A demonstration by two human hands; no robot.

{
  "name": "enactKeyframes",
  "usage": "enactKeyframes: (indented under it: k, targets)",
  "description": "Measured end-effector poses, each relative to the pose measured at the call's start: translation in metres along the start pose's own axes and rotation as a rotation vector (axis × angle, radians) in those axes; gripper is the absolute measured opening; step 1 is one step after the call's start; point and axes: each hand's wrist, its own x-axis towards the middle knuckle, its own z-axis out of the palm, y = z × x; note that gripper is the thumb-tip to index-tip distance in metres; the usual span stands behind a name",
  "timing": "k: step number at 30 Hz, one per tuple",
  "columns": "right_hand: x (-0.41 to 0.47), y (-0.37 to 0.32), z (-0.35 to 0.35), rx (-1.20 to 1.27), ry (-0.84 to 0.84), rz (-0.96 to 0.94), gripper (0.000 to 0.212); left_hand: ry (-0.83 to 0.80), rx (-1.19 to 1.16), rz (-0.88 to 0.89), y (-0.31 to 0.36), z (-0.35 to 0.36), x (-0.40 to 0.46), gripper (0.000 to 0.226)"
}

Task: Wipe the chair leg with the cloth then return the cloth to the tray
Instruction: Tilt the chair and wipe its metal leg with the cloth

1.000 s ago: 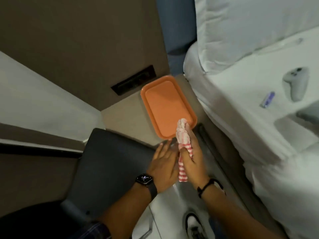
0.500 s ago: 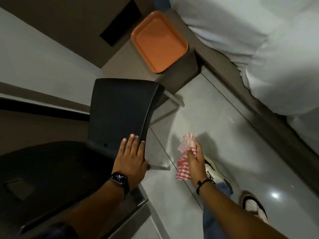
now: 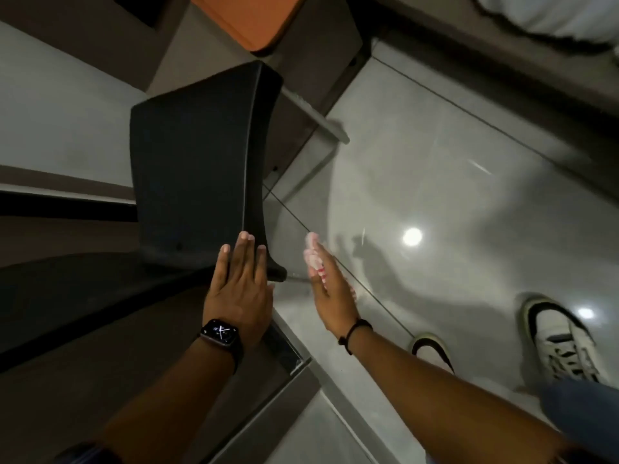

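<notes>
A black chair fills the left middle, seen from above. My left hand lies flat on the near corner of its seat, fingers together and extended. My right hand is lower, just right of that corner, holding a red-and-white checked cloth against the thin metal chair leg that shows below the seat. Another pale chair leg slants out at the far side. The orange tray sits on a low brown stand at the top edge, partly cut off.
Glossy grey floor tiles spread to the right, with lamp reflections. My two white shoes stand at the lower right. White bedding on a dark bed base runs along the top right. A wall and dark ledge are on the left.
The view has tilted further down and the tray has slid to the top edge. My right hand has carried the cloth down beside the seat corner to the chair leg. My left hand stays on the seat.
</notes>
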Motion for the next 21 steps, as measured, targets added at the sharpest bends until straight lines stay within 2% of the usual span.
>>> enactKeyframes:
  k: [4, 7, 9, 11, 13, 15, 17, 18, 20, 21]
  targets:
    - [0.022, 0.047, 0.071, -0.003, 0.051, -0.182, 0.054, 0.061, -0.003, -0.050, 0.003, 0.029, 0.008, 0.072]
    - [0.039, 0.082, 0.114, -0.058, 0.167, -0.145, 0.055, 0.092, 0.032, -0.004, 0.002, 0.039, 0.013, 0.073]
    - [0.055, 0.115, 0.125, -0.181, 0.276, -0.173, 0.041, 0.136, 0.004, 0.008, 0.003, 0.047, 0.016, 0.067]
    - [0.073, 0.149, 0.115, -0.179, 0.327, -0.039, 0.039, 0.199, -0.025, 0.004, 0.003, 0.053, 0.018, 0.061]
    - [0.088, 0.169, 0.090, -0.018, 0.299, 0.267, 0.056, 0.256, -0.051, -0.006, 0.005, 0.062, 0.021, 0.058]
    - [0.089, 0.171, 0.076, -0.011, 0.340, 0.415, 0.059, 0.232, -0.053, 0.020, 0.006, 0.065, 0.023, 0.058]
    - [0.076, 0.144, 0.081, 0.019, 0.444, 0.274, 0.057, 0.180, -0.066, 0.027, 0.008, 0.061, 0.022, 0.061]
    - [0.067, 0.125, 0.090, 0.172, 0.459, 0.132, 0.049, 0.162, -0.073, 0.027, 0.008, 0.058, 0.021, 0.062]
    - [0.049, 0.094, 0.116, 0.413, 0.328, -0.109, 0.038, 0.122, -0.081, 0.062, 0.007, 0.053, 0.021, 0.063]
    - [0.043, 0.082, 0.125, 0.415, 0.291, -0.186, 0.040, 0.099, -0.086, 0.089, 0.007, 0.052, 0.021, 0.066]
